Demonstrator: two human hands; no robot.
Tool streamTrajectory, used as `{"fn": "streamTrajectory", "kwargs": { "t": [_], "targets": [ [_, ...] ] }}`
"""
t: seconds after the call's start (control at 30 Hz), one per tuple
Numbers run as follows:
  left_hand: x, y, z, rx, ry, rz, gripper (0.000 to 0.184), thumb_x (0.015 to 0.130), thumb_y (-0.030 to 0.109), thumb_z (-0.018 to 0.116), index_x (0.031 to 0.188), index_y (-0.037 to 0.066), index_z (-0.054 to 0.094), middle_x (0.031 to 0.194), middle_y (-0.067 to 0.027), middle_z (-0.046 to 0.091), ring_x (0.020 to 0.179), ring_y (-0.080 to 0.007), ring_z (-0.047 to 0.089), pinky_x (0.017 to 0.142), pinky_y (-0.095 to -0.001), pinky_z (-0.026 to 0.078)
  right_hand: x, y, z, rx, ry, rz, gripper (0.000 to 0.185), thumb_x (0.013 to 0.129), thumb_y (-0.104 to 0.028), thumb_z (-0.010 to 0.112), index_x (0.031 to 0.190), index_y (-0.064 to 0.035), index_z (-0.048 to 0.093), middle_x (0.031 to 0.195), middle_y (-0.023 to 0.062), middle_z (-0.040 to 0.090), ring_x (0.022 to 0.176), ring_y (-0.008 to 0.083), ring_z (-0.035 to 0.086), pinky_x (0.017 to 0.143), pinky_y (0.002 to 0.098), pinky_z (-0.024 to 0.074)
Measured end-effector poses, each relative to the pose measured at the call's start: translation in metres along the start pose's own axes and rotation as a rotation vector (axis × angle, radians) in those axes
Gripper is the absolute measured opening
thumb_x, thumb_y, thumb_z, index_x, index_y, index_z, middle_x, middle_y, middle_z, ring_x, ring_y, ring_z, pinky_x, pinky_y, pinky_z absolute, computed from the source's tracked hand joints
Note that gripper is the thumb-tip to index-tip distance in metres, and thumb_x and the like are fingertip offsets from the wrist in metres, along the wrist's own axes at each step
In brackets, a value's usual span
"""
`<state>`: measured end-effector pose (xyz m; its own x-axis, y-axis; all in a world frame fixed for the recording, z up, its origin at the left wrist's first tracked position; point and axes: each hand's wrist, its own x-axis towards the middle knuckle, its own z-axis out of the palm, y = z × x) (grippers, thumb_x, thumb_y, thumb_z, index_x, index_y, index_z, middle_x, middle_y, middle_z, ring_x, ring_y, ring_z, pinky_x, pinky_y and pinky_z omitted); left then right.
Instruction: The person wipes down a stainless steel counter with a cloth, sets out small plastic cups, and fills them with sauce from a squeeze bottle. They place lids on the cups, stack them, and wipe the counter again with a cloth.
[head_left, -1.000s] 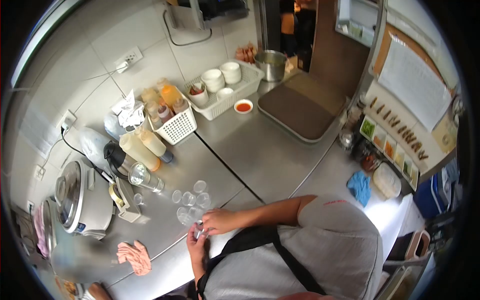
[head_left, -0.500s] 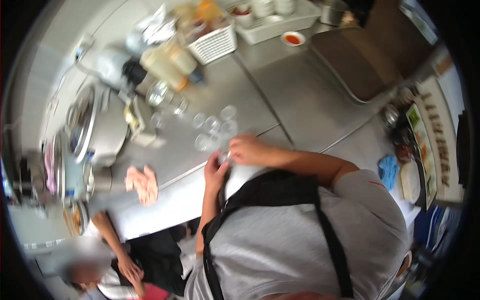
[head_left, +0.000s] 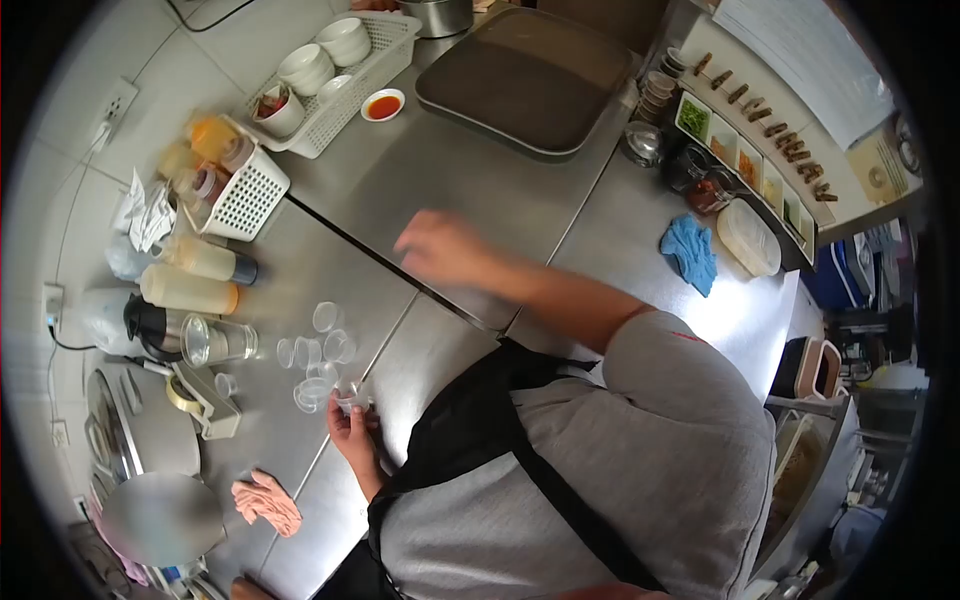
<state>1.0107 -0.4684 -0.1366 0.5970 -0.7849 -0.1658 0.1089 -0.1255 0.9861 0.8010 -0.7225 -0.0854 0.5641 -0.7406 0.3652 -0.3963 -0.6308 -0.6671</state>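
Observation:
My left hand [head_left: 350,430] holds a small clear plastic cup [head_left: 349,402] at the worktop's near side, fingers closed around it. Just beyond it, several more small clear cups [head_left: 308,352] stand grouped on the steel worktop [head_left: 350,240]. My right hand [head_left: 440,248] is over the middle of the worktop, away from the cups. Motion smears its fingers, so I cannot see whether anything is in them. One more small cup [head_left: 227,384] sits apart to the left, near a large clear glass jar [head_left: 215,340].
A pink cloth [head_left: 267,502] lies at lower left, a blue cloth [head_left: 690,254] at right. Squeeze bottles [head_left: 190,288] and a white basket [head_left: 250,200] line the left. Farther back are a sauce dish [head_left: 383,105] and a dark tray [head_left: 530,80]. A person's blurred head [head_left: 165,520] shows at lower left.
My view has turned toward the right. My right hand has left the cup beside my left hand and swung out forward and right. My left hand still has the cup.

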Motion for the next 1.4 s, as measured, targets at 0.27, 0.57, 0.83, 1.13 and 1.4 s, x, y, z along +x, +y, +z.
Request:
{"fn": "streamTrajectory", "kwargs": {
  "t": [0.27,0.57,0.83,1.13,1.4],
  "targets": [
    [0.004,-0.001,-0.005,0.073,0.009,-0.039,0.045,0.081,0.017,0.057,0.121,0.003,0.041,0.095,-0.0067,0.055,0.062,-0.0105,0.055,0.046,-0.0188,0.043,-0.031,0.169,-0.195,-1.086,0.15,0.831,0.04,0.074,-0.028,0.054,0.113,-0.0179,0.052,0.12,0.0103,0.042,0.113,0.0331,0.037,0.089,0.0476,0.0329],
    [-0.001,0.006,0.001,0.13,0.028,-0.033,0.042,0.084,0.02,0.054,0.121,0.005,0.042,0.092,-0.0044,0.055,0.063,-0.0097,0.054,0.047,-0.0184,0.042,-0.095,0.211,-0.208,-1.117,0.097,0.892,0.036,0.078,-0.02,0.049,0.114,-0.0185,0.05,0.13,0.0076,0.035,0.124,0.0288,0.026,0.095,0.0524,0.0252],
    [0.001,0.004,0.0,0.109,0.013,-0.007,0.044,0.082,0.017,0.056,0.121,0.004,0.041,0.093,-0.0067,0.056,0.063,-0.0109,0.055,0.047,-0.0185,0.044,-0.117,0.212,-0.206,-1.132,0.228,0.752,0.034,0.075,-0.022,0.052,0.108,-0.0204,0.052,0.128,0.0066,0.037,0.12,0.0284,0.03,0.095,0.0477,0.0272],
    [0.0,0.003,0.0,0.096,0.01,0.006,0.044,0.082,0.016,0.056,0.12,0.002,0.04,0.092,-0.0069,0.056,0.063,-0.0111,0.055,0.047,-0.0185,0.044,-0.14,0.213,-0.208,-1.178,0.322,0.682,0.035,0.071,-0.024,0.055,0.106,-0.0204,0.053,0.124,0.0071,0.041,0.117,0.0296,0.034,0.093,0.0478,0.0287],
    [0.002,-0.001,-0.009,0.012,0.006,-0.096,0.042,0.081,0.007,0.053,0.121,0.003,0.04,0.098,-0.0083,0.053,0.069,-0.0128,0.057,0.05,-0.0214,0.046,-0.149,0.219,-0.216,-1.241,0.213,0.726,0.044,0.069,-0.023,0.056,0.113,-0.0222,0.05,0.127,0.0092,0.038,0.117,0.0307,0.034,0.089,0.0477,0.0331]
  ]
}}
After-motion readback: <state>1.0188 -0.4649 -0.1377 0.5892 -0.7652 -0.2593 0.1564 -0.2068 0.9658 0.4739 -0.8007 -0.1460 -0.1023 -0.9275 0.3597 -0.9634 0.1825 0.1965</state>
